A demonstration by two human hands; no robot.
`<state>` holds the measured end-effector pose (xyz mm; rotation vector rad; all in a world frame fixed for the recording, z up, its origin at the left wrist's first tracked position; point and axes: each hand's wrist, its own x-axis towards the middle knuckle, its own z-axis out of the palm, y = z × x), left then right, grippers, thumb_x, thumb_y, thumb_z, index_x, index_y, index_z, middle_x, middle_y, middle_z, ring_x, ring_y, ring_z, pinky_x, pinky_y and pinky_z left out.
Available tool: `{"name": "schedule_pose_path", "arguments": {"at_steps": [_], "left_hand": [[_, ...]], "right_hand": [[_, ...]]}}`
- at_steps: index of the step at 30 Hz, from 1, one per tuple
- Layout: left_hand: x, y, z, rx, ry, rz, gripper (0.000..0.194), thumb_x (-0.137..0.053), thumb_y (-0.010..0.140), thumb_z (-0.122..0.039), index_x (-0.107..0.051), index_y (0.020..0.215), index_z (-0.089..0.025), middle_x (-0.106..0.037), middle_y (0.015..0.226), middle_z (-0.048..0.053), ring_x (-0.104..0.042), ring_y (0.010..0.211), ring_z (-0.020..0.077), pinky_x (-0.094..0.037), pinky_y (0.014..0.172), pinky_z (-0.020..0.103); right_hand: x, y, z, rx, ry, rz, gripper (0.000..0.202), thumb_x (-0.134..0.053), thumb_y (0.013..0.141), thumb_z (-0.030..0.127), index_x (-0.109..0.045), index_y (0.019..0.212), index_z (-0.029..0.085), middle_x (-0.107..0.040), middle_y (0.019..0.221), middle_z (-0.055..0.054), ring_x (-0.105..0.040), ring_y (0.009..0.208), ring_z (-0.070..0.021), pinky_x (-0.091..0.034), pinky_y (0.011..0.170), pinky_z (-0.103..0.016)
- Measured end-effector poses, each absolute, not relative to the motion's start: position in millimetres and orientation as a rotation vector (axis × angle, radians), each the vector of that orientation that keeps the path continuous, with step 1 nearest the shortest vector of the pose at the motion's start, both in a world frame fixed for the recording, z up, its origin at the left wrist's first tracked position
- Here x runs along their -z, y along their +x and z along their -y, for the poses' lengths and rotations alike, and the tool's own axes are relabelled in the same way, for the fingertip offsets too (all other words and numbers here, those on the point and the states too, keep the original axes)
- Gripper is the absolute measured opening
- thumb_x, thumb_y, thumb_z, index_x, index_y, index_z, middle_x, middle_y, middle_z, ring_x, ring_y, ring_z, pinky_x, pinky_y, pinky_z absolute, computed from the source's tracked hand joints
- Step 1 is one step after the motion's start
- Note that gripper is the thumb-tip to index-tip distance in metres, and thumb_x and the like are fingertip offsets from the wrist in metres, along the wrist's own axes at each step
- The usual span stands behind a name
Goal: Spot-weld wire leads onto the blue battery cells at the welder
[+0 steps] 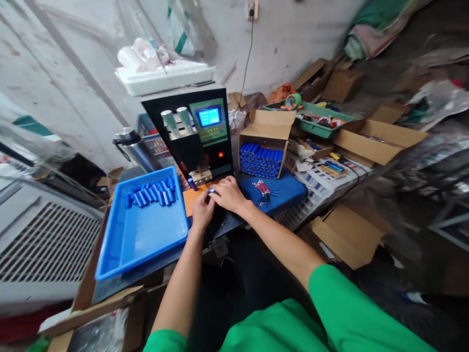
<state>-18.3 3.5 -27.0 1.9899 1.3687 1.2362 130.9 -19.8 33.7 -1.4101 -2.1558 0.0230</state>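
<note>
My left hand [203, 209] and my right hand [230, 194] meet at the table in front of a black spot welder [190, 151] with a lit blue display. A small bit of a blue battery cell [211, 190] shows between the fingertips of my left hand, and the right fingers close in against it. The rest of the cell is hidden by the fingers. Another blue cell [192, 184] stands tilted by the welder's electrodes [201, 176]. Under and beside my left hand lies an orange sheet [189, 200].
Left of my hands, a blue tray [141, 244] holds several loose blue cells [154, 193]. On the right stands an open cardboard box [269, 131] stacked with cells, behind red-and-black wired parts [261, 188] on a blue surface. A steel flask [135, 146] and green bin [320, 128] are further back.
</note>
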Motion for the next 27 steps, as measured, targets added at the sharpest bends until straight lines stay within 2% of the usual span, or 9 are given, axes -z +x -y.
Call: {"name": "schedule_pose_path", "arguments": {"at_steps": [3, 6, 10, 15, 20, 27], "left_hand": [[24, -17, -5, -1.216, 1.951, -1.424, 0.044, -0.058, 0.087, -0.041, -0.067, 0.123, -0.017, -0.075, 0.094, 0.006, -0.069, 0.082, 0.0191, -0.055, 0.08, 0.032], [19, -16, -3, -1.206, 1.925, -1.451, 0.049, -0.059, 0.086, -0.048, -0.068, 0.123, -0.017, -0.072, 0.08, 0.002, -0.065, 0.069, 0.0164, -0.052, 0.071, 0.029], [16, -14, 0, -1.189, 1.973, -1.488, 0.042, -0.057, 0.087, -0.05, -0.071, 0.113, -0.02, -0.071, 0.079, 0.002, -0.065, 0.07, 0.0164, -0.05, 0.07, 0.028], [17, -14, -3, -1.164, 2.036, -1.61, 0.041, -0.056, 0.087, -0.05, -0.072, 0.111, -0.022, -0.074, 0.083, 0.003, -0.066, 0.072, 0.0185, -0.048, 0.07, 0.03], [20, -14, -4, -1.161, 2.084, -1.633, 0.038, -0.056, 0.089, -0.048, -0.072, 0.111, -0.022, -0.075, 0.086, 0.003, -0.069, 0.078, 0.0197, -0.048, 0.074, 0.03], [19, -8, -3, -1.16, 2.112, -1.663, 0.034, -0.056, 0.088, -0.045, -0.072, 0.107, -0.022, -0.075, 0.088, 0.004, -0.069, 0.082, 0.0217, -0.048, 0.075, 0.031]], "right_hand": [[-30, 131, 15, -0.019, -1.478, 2.128, 0.026, -0.054, 0.101, 0.03, -0.074, 0.104, 0.013, -0.076, 0.097, -0.011, -0.065, 0.096, -0.0236, -0.039, 0.097, -0.038], [-27, 150, 10, 0.043, -1.546, 1.93, 0.025, -0.055, 0.1, 0.028, -0.074, 0.109, 0.014, -0.076, 0.098, -0.01, -0.067, 0.097, -0.0219, -0.042, 0.093, -0.034], [-30, 207, -8, 0.216, -1.617, 1.589, 0.031, -0.053, 0.102, 0.031, -0.072, 0.119, 0.013, -0.076, 0.11, -0.012, -0.065, 0.108, -0.0231, -0.042, 0.096, -0.034], [-34, 268, -45, 0.396, -1.739, 1.432, 0.035, -0.053, 0.102, 0.03, -0.069, 0.125, 0.011, -0.074, 0.116, -0.016, -0.061, 0.116, -0.027, -0.038, 0.103, -0.039], [-18, 283, -74, 0.37, -1.846, 1.539, 0.031, -0.052, 0.1, 0.025, -0.073, 0.118, 0.012, -0.073, 0.117, -0.017, -0.059, 0.115, -0.0288, -0.037, 0.105, -0.042], [-19, 296, -76, 0.295, -1.831, 1.575, 0.035, -0.05, 0.098, 0.023, -0.07, 0.123, 0.009, -0.07, 0.122, -0.02, -0.054, 0.123, -0.03, -0.035, 0.112, -0.046]]}}
